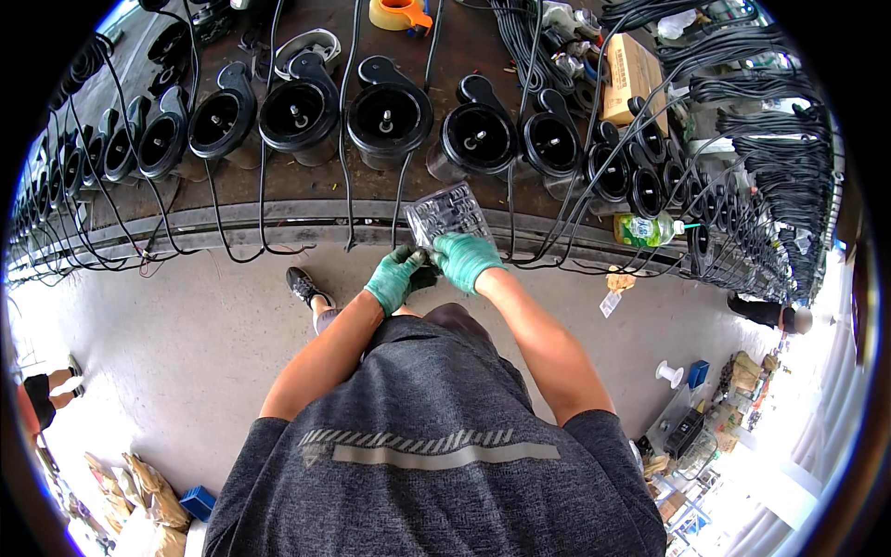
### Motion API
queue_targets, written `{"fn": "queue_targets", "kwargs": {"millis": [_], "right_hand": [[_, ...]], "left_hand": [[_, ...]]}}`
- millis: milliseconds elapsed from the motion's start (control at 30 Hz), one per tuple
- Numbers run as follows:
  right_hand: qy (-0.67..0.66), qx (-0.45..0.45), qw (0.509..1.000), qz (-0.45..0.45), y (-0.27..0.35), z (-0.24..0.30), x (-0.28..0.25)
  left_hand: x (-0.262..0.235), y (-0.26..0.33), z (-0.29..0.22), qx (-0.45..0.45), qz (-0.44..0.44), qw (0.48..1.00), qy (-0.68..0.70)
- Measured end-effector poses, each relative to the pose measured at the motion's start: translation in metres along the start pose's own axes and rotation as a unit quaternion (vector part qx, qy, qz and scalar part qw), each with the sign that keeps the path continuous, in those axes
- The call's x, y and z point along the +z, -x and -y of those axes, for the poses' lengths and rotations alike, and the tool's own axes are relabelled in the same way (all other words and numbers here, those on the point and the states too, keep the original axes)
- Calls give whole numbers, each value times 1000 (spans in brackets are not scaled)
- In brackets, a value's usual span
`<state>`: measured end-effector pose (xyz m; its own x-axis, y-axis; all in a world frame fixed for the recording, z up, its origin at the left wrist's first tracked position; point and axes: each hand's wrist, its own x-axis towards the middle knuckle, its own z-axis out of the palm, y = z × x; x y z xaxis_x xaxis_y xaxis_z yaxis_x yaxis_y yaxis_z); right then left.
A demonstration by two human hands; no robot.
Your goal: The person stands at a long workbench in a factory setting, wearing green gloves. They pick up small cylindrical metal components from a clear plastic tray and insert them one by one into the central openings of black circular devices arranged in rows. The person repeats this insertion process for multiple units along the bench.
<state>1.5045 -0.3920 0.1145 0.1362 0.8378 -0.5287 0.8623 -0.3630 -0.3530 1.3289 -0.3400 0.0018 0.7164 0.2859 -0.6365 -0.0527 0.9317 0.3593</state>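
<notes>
Both my hands wear green gloves and meet at the near edge of the long dark workbench [306, 218]. My left hand [393, 277] and my right hand [464, 259] together grip a small dark part, too small to make out. A clear plastic tray [447, 213] lies on the bench edge just beyond my fingers. A row of black round housings with centre pins, such as the one straight ahead [387, 116], stands along the bench with black cables trailing off the front edge.
Bundled black cables [770, 139] hang at the right. A cardboard box [631, 76], an orange tape dispenser [399, 14] and a green bottle [645, 229] lie on the bench. Another person's foot [304, 284] is on the concrete floor; boxes and a white spool [670, 373] lie lower right.
</notes>
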Motion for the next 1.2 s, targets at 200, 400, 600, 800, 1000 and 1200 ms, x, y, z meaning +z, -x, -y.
{"fn": "queue_targets", "kwargs": {"millis": [200,400,600,800,1000,1200], "right_hand": [[-61,-42,997,-1,-2,-17,-7],[-187,-64,979,-40,-10,-42,-10],[-194,-94,975,-49,-16,-45,5],[-190,-56,980,-14,-18,-26,-19],[-99,-61,993,16,-24,-26,-28],[-23,-61,997,47,-13,-5,-55]], "left_hand": [[12,-4,8,41,-30,998,38],[30,-4,2,106,-117,985,-77],[46,33,-22,333,-230,746,-528],[43,31,-83,412,149,351,-828],[41,12,-84,316,183,290,-885],[74,-2,-96,257,227,327,-881]]}}
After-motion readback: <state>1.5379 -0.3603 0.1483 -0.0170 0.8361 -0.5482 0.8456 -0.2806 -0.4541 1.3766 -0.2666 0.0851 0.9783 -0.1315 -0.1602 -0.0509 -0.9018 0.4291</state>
